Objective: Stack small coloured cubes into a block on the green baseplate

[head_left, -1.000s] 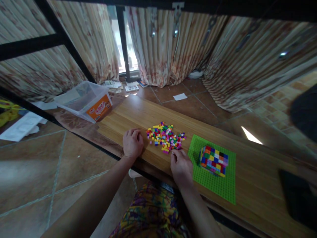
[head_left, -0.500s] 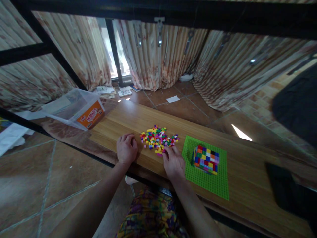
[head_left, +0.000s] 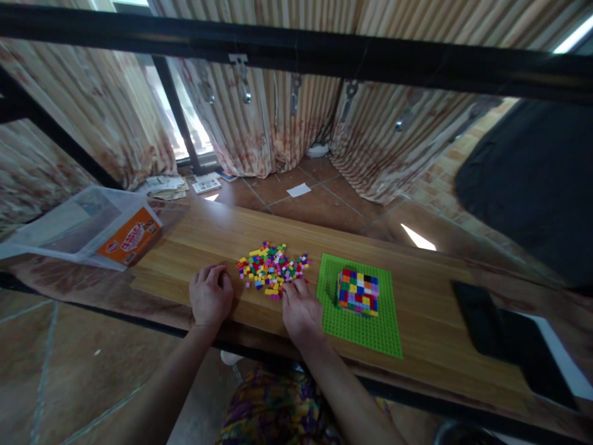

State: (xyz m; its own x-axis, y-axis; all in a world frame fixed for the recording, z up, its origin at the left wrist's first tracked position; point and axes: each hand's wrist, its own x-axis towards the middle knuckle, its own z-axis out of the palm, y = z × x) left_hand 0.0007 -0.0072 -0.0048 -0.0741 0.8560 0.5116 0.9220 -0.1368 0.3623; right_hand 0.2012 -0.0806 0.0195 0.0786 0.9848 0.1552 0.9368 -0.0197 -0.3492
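A loose heap of small multicoloured building bricks lies on the wooden tabletop. Left of it, my left hand rests on the wood with its fingers curled; anything inside them is hidden. My right hand is at the heap's near right edge, fingertips drawn together against the bricks. Whether a brick is between them cannot be made out. Just right of that hand lies a green studded baseplate. On it stands a block-shaped build of mixed-colour bricks, touched by neither hand.
A clear plastic bin with an orange label stands at the table's left end. Dark flat objects lie at the right end. A black bar crosses above the far side. Papers lie on the tiled floor beyond the table.
The view has swung to the right, so everything sits further left in it. My right fingertips have moved in closer against the bricks. My left hand stays curled beside the heap.
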